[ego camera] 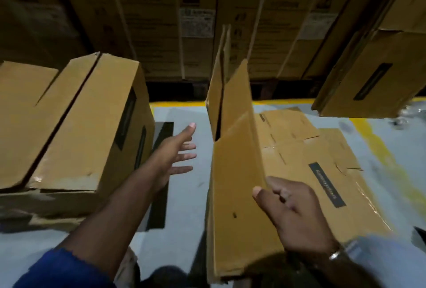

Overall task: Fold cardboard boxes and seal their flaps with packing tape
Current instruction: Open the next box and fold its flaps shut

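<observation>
A flattened cardboard box (pixel 235 172) stands on edge in the middle of the view, tilted, with its upper flaps pointing away from me. My right hand (pixel 292 214) grips its near right edge, thumb on the inner face and fingers behind. My left hand (pixel 177 156) is stretched out to the left of the box with fingers straight and spread, holding nothing and not touching the cardboard. No tape is in view.
A folded, taped box (pixel 76 126) sits at the left on other boxes. Several flat cardboard sheets (pixel 322 161) lie on the grey floor at the right. Another box (pixel 373 73) hangs at upper right. Stacked cartons (pixel 161 22) form a wall behind a yellow floor line (pixel 179 104).
</observation>
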